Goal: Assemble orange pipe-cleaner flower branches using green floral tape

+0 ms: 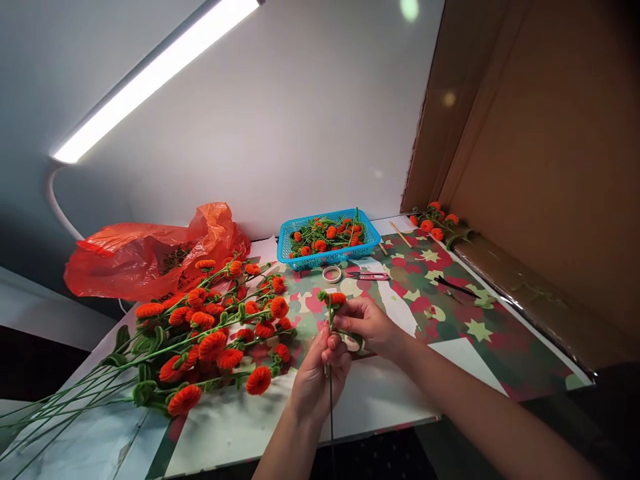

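My left hand [323,373] is closed around the thin stem of an artificial flower [336,299] with an orange fuzzy head and green bits at its top. The stem stands nearly upright, its dark lower end hanging below my fist past the table edge. My right hand [369,323] pinches the stem just under the flower head, thumb and forefinger together. Under the right fingers a pale, curved thing partly shows; what it is I cannot make out. To the left lies a large pile of finished-looking orange flowers [213,347] with long green stems.
Behind my hands stands a blue basket [287,259] of small orange flowers. Near it lie a tape roll [331,274], pink thread snips [367,275] and a wooden stick [401,235]. Black tweezers [456,287] rest right. An orange plastic bag [115,267] sits left, beneath a lamp [160,77].
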Tool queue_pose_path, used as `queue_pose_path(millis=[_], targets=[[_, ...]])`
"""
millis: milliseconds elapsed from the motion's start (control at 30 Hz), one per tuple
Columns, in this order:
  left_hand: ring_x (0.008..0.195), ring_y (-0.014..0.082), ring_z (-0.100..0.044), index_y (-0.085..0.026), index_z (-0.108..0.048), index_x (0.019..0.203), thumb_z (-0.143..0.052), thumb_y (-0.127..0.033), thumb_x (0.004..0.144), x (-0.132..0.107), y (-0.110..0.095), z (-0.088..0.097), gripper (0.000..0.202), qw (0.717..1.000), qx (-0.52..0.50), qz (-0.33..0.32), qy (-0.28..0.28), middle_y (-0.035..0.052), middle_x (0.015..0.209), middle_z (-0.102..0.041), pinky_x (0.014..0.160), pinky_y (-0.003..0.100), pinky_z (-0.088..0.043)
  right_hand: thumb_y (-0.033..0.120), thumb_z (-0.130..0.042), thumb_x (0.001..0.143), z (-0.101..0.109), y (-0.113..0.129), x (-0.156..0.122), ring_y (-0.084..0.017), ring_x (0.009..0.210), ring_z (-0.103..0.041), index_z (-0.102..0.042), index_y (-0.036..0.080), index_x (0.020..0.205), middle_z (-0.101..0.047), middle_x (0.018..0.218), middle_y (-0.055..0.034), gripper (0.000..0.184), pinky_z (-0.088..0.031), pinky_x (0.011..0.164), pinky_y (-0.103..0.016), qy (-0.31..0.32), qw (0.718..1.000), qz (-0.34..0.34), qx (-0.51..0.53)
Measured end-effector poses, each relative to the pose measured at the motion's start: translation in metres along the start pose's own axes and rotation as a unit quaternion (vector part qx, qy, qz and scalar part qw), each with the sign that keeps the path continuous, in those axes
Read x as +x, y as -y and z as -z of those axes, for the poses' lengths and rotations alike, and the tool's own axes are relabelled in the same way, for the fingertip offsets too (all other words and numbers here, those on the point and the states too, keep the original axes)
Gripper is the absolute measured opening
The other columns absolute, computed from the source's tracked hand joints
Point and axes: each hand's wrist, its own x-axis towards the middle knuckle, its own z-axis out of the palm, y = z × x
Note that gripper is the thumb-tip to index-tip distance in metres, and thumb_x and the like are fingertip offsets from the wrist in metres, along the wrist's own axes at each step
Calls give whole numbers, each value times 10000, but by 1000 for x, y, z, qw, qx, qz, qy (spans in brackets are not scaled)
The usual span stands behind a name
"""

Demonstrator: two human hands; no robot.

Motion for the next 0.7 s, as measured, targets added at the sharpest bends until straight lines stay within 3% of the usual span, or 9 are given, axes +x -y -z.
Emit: queue_pose_path(millis=[200, 333, 400, 467, 567, 633, 700], targets=[[393, -19, -372, -126, -520, 641, -560, -89, 818, -5, 4, -2, 186, 1000, -2, 1, -20, -62, 535, -412, 395, 69, -308, 420, -772, 605, -3, -1, -1, -74, 563, -552, -679, 117, 753, -622, 627, 4, 350, -403, 532, -191, 34, 999, 0, 15], [400, -23, -403, -125, -571, 702, -672, -145, 746, -2, 3, -2, 111, 999, 45, 6, -16, -61, 544, -473, 404, 61, -328, 436, -754, 626, -2, 0, -3, -100, 565, -567, -676, 123, 738, -629, 625, -10, 342, -426, 531, -219, 24, 1000, 21, -1], [427, -2, -461, -133, -608, 768, -745, -219, 679, 0, 1, -2, 185, 992, 122, -29, -28, -48, 560, -534, 422, 78, -367, 447, -740, 639, -2, -1, -3, -107, 540, -556, -659, 131, 706, -611, 596, -3, 333, -427, 514, -230, -2, 999, 41, -16], [471, 37, -528, -139, -633, 788, -764, -294, 652, 0, -1, -1, 244, 966, 233, -102, -52, -20, 590, -596, 462, 120, -426, 442, -732, 651, -1, -1, -2, -103, 543, -537, -653, 135, 684, -595, 592, 3, 319, -422, 519, -230, -38, 996, 67, -50], [566, 103, -603, -134, -662, 736, -753, -307, 658, -5, -3, -3, 210, 886, 404, -214, -83, 13, 620, -644, 568, 197, -496, 420, -716, 681, 1, -2, -1, -102, 592, -520, -663, 140, 688, -588, 617, 6, 284, -418, 557, -230, -81, 987, 96, -103], [597, 124, -615, -134, -679, 726, -748, -283, 661, -8, -3, -6, 177, 842, 466, -255, -94, 16, 617, -648, 602, 222, -505, 422, -698, 702, 3, -2, 0, -111, 600, -517, -668, 145, 705, -581, 606, 7, 279, -418, 558, -237, -94, 983, 97, -127], [562, 115, -595, -133, -681, 722, -739, -288, 669, -9, -4, -8, 173, 842, 468, -253, -92, 12, 598, -637, 572, 220, -495, 427, -696, 703, 3, -2, -1, -114, 593, -513, -671, 145, 711, -576, 597, 7, 283, -415, 544, -239, -105, 980, 94, -141]])
